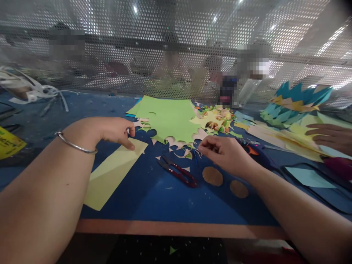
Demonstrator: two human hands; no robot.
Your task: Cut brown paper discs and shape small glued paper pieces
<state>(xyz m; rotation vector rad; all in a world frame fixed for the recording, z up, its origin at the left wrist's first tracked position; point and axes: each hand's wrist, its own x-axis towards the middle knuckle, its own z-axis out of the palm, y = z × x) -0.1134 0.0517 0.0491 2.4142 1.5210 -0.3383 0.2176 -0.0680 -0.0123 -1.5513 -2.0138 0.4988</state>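
Note:
A pale yellow paper strip (115,170) lies slanted on the blue table at the left. My left hand (115,132) is over its far end, thumb against or just above the paper, with a gap between thumb and curled fingers. To the right, my right hand (224,152) has its fingers curled together at the edge of the paper scraps; whatever they may hold is hidden. Red-handled thread snips (178,172) lie between my hands. Two round brown discs (212,176) rest below my right hand. Beyond both hands sits green paper (170,117) with rounded bites cut from its edge.
Colourful paper scraps (217,119) are heaped behind my right hand. A teal and yellow paper crown (298,102) stands at the far right, near another person's hand (330,135). A dark blue glue gun (260,156) lies beside my right wrist. A perforated metal screen (154,55) rises behind the table.

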